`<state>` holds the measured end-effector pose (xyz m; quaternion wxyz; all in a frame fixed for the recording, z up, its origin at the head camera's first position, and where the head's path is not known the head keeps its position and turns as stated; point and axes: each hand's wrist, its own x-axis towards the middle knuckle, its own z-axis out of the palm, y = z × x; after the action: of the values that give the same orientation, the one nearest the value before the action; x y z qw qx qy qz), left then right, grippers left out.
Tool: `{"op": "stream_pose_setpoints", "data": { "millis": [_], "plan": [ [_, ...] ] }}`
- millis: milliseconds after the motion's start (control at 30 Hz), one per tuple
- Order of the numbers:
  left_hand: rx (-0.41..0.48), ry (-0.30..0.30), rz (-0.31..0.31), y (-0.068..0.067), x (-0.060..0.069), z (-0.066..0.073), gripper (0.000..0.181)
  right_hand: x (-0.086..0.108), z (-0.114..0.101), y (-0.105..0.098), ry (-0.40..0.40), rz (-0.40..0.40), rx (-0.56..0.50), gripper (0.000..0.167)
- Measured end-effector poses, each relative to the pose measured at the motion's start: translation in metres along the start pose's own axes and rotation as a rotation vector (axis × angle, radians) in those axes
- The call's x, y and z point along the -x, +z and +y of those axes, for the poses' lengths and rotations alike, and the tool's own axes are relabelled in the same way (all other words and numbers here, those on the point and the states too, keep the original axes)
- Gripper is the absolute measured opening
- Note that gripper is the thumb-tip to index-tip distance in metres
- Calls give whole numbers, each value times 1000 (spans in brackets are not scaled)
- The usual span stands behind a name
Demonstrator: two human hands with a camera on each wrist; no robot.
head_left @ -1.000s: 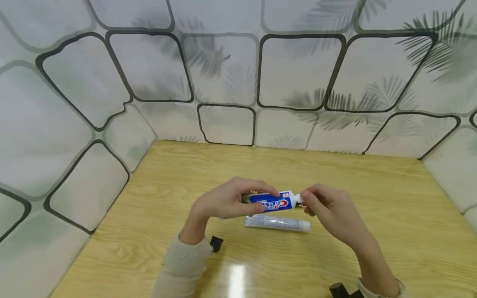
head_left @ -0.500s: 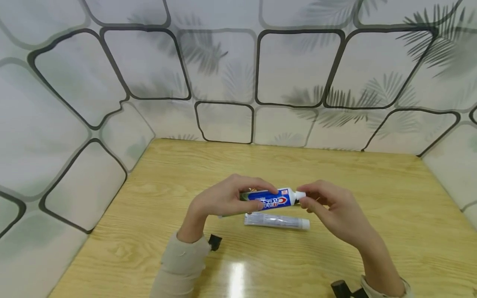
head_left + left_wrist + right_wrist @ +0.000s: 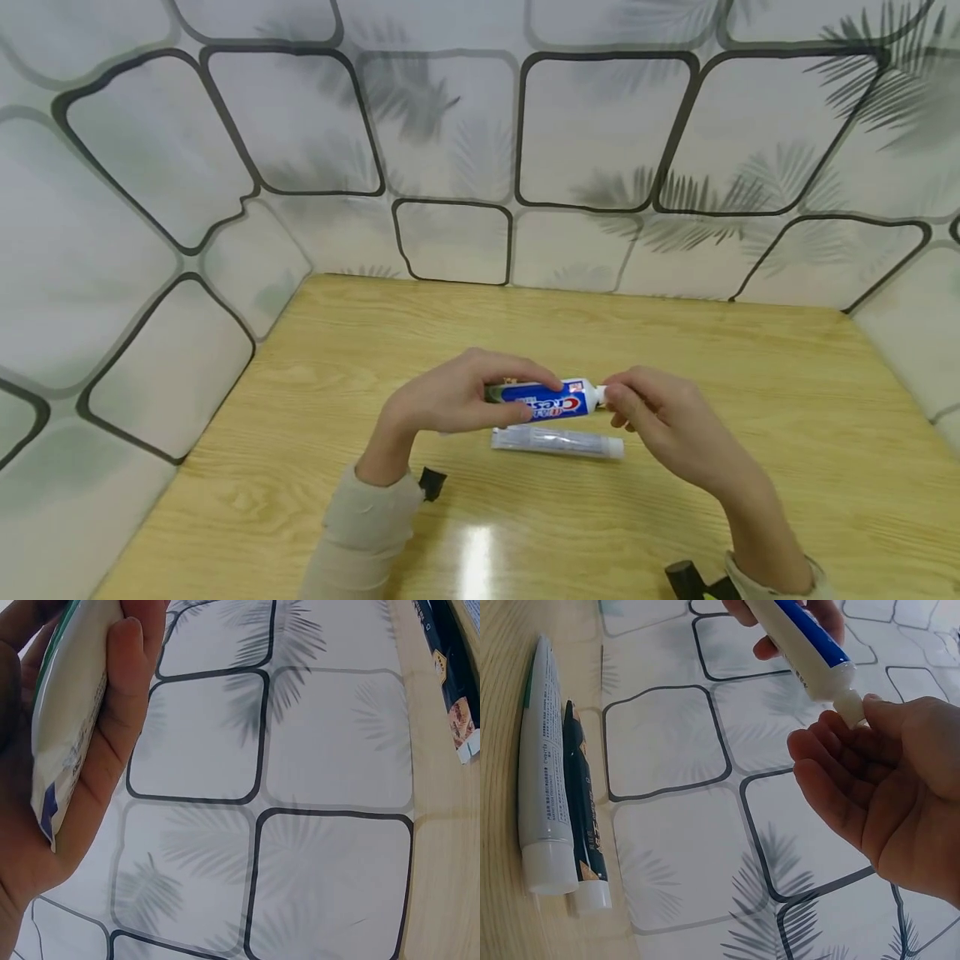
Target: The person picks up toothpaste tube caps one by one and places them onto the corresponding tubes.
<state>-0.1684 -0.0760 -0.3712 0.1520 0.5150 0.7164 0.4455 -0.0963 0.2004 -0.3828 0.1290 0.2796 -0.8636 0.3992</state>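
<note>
A blue and white Crest toothpaste tube (image 3: 551,402) is held above the table, its capped end pointing right. My left hand (image 3: 453,396) grips its body, thumb on the near side and fingers over the far side. In the left wrist view, the flat tail of the toothpaste tube (image 3: 64,742) lies against the palm. Thumb and forefinger of my right hand (image 3: 667,421) pinch the white cap (image 3: 847,707). Below, a pale toothpaste tube (image 3: 555,442) lies on the table. Beside it, the right wrist view shows a dark toothpaste tube (image 3: 585,802) with a white cap.
The wooden table (image 3: 360,325) meets a patterned wall covering (image 3: 450,167) behind and on both sides. A black piece (image 3: 432,483) shows at the left cuff, and another black device (image 3: 684,579) is at the right wrist.
Half a second ago the right fingers were looser and the cap showed more; now they close around it again. The left hand keeps its grip on the tube.
</note>
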Motion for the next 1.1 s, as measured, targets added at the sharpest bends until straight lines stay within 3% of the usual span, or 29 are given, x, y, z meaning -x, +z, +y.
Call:
{"op": "stream_pose_setpoints", "data": {
  "millis": [133,300,567,733,967,1100],
  "plan": [
    [9,-12,7,1,-1,-3,33,2,-1,-3,20,-10,-5,21],
    [10,-18,14,1,1,-6,33,1,-4,-3,-15,-3,-3,32],
    [1,7,6,0,-2,-3,33,0,-4,-3,-25,14,15,24],
    [2,21,-9,1,-2,-4,34,1,-2,-4,6,-24,27,16],
    [5,42,-13,-1,-3,-4,34,0,-3,-6,44,-42,5,15],
    [14,11,3,-1,-2,-4,33,0,-5,-7,19,-6,18,29]
  ]
}}
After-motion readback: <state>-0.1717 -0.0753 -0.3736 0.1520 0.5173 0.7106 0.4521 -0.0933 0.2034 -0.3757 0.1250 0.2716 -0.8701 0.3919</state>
